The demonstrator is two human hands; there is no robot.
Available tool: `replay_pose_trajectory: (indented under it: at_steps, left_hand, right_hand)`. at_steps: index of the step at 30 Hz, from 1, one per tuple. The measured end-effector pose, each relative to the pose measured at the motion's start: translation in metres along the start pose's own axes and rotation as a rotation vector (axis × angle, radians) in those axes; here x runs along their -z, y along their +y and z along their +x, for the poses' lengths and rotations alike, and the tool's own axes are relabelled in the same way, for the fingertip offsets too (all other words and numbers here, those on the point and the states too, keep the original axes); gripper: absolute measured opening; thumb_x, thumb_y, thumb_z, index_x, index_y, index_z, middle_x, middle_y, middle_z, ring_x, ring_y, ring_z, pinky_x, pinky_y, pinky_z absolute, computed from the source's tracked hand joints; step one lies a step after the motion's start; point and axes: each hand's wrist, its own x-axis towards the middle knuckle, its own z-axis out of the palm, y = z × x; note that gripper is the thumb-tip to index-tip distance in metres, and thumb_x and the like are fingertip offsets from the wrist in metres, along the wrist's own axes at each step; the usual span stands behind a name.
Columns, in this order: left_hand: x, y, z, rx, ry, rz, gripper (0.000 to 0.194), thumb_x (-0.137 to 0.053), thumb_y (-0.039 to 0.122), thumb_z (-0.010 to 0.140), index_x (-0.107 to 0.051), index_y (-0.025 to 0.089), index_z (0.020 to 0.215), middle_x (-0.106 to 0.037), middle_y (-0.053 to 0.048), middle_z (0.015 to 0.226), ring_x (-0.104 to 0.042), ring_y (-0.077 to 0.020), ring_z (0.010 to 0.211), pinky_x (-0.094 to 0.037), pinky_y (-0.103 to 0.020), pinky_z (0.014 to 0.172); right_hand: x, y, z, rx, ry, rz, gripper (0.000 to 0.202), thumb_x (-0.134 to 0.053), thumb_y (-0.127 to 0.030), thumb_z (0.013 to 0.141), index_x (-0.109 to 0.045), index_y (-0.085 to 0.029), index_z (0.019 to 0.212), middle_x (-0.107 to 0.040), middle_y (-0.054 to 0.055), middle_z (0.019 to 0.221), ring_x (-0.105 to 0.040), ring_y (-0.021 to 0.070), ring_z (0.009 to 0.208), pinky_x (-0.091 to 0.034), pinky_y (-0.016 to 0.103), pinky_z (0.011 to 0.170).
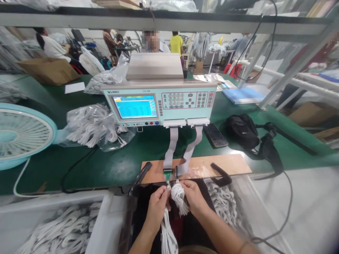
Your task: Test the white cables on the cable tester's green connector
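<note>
My left hand [159, 199] is closed in a pinch on the plug end of a white cable [167, 231], whose looped length hangs below it. The plug meets a small green circuit board [167, 173] at the bench edge. My right hand [194, 197] is closed on a second bundled white cable [178, 194], its plug up against the neighbouring connector [177, 173]. Whether the two bundles are one cable, I cannot tell. Grey ribbon cables [171, 146] run from these connectors up to a tester [161, 106] with a lit blue screen.
A wooden strip [206, 167] with black clamps lies along the bench front. White bins [102, 211] of cables flank me. A fan [23, 135], bagged cables [88, 125], a phone [215, 135] and a black pouch [242, 130] are on the bench. People work behind.
</note>
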Motion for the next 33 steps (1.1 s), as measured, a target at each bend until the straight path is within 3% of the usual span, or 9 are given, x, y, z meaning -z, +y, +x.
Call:
replay_pose_trajectory:
  at_steps: [12, 23, 28, 33]
  left_hand:
    - [-0.009, -0.008, 0.002, -0.010, 0.147, -0.133, 0.034, -0.058, 0.045, 0.077, -0.054, 0.015, 0.061, -0.046, 0.006, 0.050, -0.037, -0.0070, 0.044, -0.030, -0.017, 0.041]
    - [-0.005, -0.011, 0.005, -0.057, 0.128, -0.056, 0.040, -0.057, 0.052, 0.076, -0.055, 0.015, 0.060, -0.044, 0.006, 0.048, -0.036, -0.0073, 0.043, -0.029, -0.018, 0.042]
    - [-0.008, -0.006, 0.015, -0.077, 0.095, -0.094, 0.046, -0.059, 0.062, 0.068, -0.055, 0.017, 0.057, -0.039, 0.006, 0.041, -0.032, -0.0081, 0.037, -0.025, -0.020, 0.036]
    - [-0.011, -0.002, 0.022, -0.072, 0.127, -0.128, 0.051, -0.061, 0.067, 0.060, -0.052, 0.017, 0.052, -0.044, 0.004, 0.044, -0.039, -0.0108, 0.043, -0.031, -0.022, 0.041]
  right_hand:
    - [0.002, 0.001, 0.000, 0.053, -0.076, -0.021, 0.035, -0.070, -0.045, 0.068, -0.064, -0.012, 0.064, -0.054, -0.002, 0.049, -0.045, 0.0097, 0.047, -0.034, 0.022, 0.049]
    - [-0.001, 0.000, -0.004, 0.073, -0.089, -0.055, 0.031, -0.070, -0.045, 0.069, -0.067, -0.014, 0.069, -0.057, -0.002, 0.053, -0.045, 0.0113, 0.050, -0.037, 0.023, 0.053]
    - [-0.001, 0.001, -0.002, 0.116, -0.081, -0.069, 0.031, -0.072, -0.046, 0.065, -0.067, -0.015, 0.066, -0.059, 0.000, 0.053, -0.049, 0.0143, 0.052, -0.038, 0.024, 0.053]
    - [-0.002, -0.001, -0.001, 0.107, -0.099, -0.048, 0.033, -0.074, -0.047, 0.060, -0.067, -0.016, 0.063, -0.060, 0.001, 0.054, -0.053, 0.0167, 0.053, -0.041, 0.027, 0.054]
